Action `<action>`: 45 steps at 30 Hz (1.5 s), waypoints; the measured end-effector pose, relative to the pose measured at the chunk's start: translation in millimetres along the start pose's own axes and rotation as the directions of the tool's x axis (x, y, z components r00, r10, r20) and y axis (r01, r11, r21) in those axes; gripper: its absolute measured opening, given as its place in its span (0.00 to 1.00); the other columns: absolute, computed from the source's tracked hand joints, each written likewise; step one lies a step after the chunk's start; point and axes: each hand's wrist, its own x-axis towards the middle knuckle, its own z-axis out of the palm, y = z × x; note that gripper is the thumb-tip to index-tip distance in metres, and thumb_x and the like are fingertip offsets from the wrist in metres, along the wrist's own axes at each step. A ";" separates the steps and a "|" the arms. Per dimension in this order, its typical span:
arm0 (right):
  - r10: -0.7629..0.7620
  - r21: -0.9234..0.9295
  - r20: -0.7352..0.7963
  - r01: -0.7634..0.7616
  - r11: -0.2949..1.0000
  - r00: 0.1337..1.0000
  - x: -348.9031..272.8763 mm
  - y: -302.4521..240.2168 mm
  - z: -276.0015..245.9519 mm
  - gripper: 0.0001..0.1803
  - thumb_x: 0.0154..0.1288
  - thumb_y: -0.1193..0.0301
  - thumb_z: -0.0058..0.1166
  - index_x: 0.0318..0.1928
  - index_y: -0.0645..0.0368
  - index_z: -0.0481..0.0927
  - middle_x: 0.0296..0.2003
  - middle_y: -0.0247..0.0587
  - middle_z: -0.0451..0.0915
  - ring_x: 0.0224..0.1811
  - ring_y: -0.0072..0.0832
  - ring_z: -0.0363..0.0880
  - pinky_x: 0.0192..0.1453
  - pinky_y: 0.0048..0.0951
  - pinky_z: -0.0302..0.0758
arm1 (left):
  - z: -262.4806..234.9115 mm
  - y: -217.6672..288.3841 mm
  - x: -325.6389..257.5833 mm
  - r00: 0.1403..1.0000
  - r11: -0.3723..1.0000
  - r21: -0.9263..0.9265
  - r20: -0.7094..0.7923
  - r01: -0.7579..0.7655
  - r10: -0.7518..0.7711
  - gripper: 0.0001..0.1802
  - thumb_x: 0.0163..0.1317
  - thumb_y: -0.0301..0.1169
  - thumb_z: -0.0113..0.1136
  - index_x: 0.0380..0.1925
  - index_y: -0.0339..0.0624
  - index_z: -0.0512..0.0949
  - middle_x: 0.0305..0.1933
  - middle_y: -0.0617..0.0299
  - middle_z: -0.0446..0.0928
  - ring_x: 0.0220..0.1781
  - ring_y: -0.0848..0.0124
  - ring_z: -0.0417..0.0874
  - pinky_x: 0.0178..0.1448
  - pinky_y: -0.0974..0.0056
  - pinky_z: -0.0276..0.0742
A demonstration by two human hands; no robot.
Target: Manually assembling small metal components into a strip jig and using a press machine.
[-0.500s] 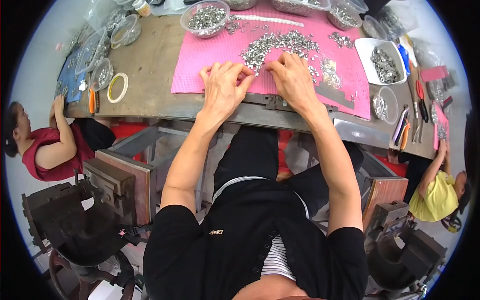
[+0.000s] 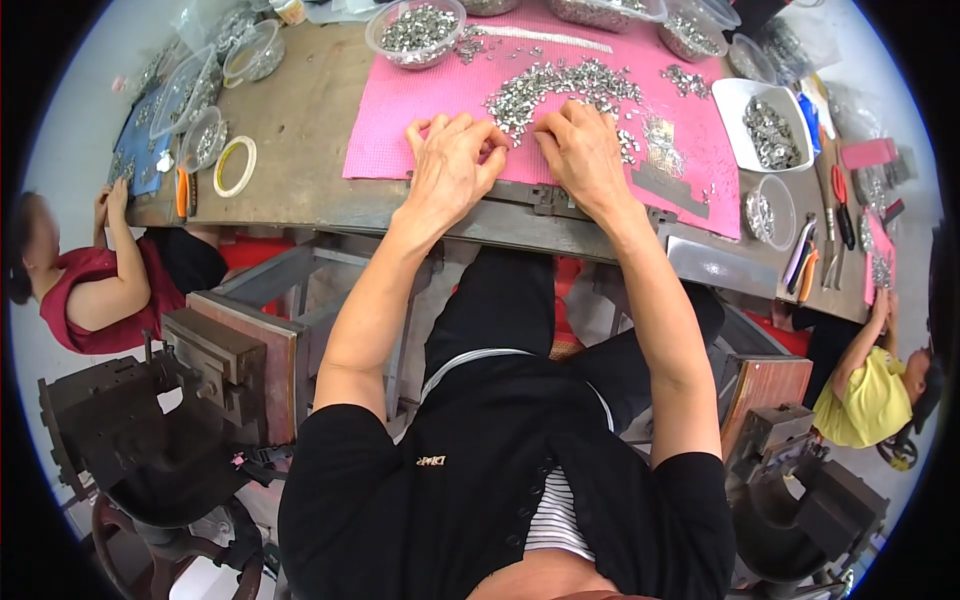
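Note:
A pile of small shiny metal pieces lies in an arc on a pink textured mat. My left hand is over the mat's near edge, thumb and fingertips curled together in a pinch. Across a small gap, my right hand rests at the near side of the pile, its fingers also pinched. Whatever either hand grips is too small or too hidden to make out. Beneath the hands, a dark metal strip runs along the table edge.
A round tub of metal pieces stands at the mat's far left, a white tray at its right. Pliers and a tape roll lie on the table. One person works at the left, another at the right.
My left hand's fingers have drawn slightly away from the right hand, widening the gap between them. The right hand has barely moved. The view has shifted slightly.

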 end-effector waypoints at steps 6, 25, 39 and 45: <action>-0.007 0.079 0.008 0.006 0.997 1.000 3.0 5.7 2.0 0.05 0.64 0.71 0.61 0.39 0.55 0.86 0.34 0.39 0.78 0.42 0.38 0.79 0.50 0.40 0.69 | -1.3 -0.7 -2.9 1.000 0.999 -0.042 -0.014 0.006 -0.006 0.04 0.58 0.31 0.68 0.33 0.51 0.86 0.31 0.66 0.79 0.41 0.63 0.78 0.62 0.46 0.59; 0.128 0.330 0.170 -0.178 0.927 0.977 -31.8 20.3 -50.6 0.04 0.67 0.75 0.59 0.41 0.58 0.80 0.37 0.40 0.81 0.40 0.37 0.80 0.51 0.38 0.69 | 6.7 36.1 -4.1 0.983 0.962 -0.218 0.042 -0.165 0.178 0.04 0.59 0.30 0.68 0.32 0.47 0.83 0.33 0.65 0.81 0.42 0.64 0.82 0.71 0.42 0.58; -0.135 0.108 -0.003 0.134 0.985 0.991 -75.5 2.9 -61.7 0.10 0.58 0.78 0.63 0.40 0.59 0.78 0.38 0.40 0.76 0.43 0.38 0.77 0.52 0.39 0.70 | 22.4 55.4 -11.9 0.947 0.938 -0.149 0.018 -0.314 0.320 0.08 0.56 0.28 0.72 0.37 0.46 0.85 0.38 0.64 0.82 0.47 0.63 0.82 0.72 0.44 0.63; -0.107 0.117 -0.051 0.113 0.987 0.993 -66.7 5.6 -59.6 0.07 0.61 0.77 0.63 0.39 0.57 0.81 0.35 0.38 0.78 0.41 0.37 0.79 0.54 0.39 0.70 | 3.4 14.7 -8.2 0.988 0.999 -0.004 -0.151 -0.042 0.041 0.04 0.60 0.31 0.69 0.34 0.48 0.87 0.35 0.64 0.84 0.42 0.65 0.81 0.66 0.48 0.62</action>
